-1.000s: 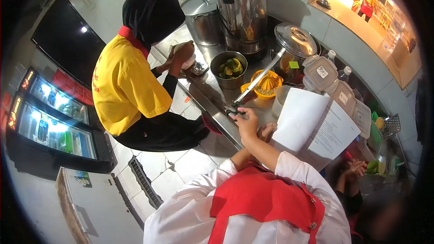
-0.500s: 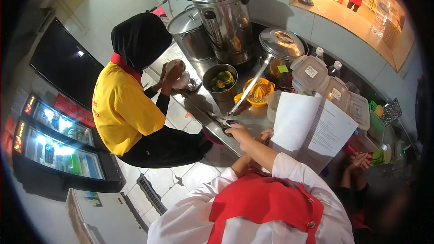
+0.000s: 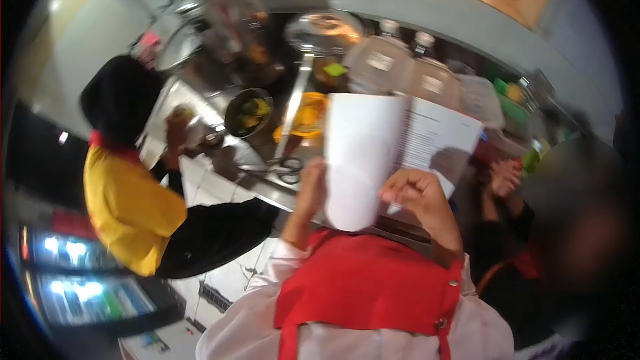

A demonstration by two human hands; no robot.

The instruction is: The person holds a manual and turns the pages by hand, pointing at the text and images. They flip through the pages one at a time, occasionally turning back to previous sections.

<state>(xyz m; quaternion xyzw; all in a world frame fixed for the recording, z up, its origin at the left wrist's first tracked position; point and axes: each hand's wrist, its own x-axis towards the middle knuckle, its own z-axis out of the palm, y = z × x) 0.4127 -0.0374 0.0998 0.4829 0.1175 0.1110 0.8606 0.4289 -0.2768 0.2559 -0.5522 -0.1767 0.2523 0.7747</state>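
Note:
Printed sheets of paper point(image 3: 360, 160) stand in front of me, the front pages folded over and blank, with a printed page point(image 3: 433, 133) to the right. My left hand point(image 3: 312, 185) is closed at the left edge of the sheets. Over their lower right part is my right hand point(image 3: 415, 190), fingers curled together. A small white tip shows below these fingers, too blurred to name. Black-handled scissors point(image 3: 289, 170) lie on the steel counter, left of my left hand.
A yellow citrus juicer point(image 3: 310, 113), a pot with green pieces point(image 3: 249, 112) and plastic containers point(image 3: 380, 63) stand behind the papers. A co-worker in yellow point(image 3: 127, 207) works on the left. Another person's hands point(image 3: 505, 177) are at the right.
My right hand has left the scissors on the counter and moved right to the papers. My left hand has moved to the papers' left edge. The view has swung right and blurred.

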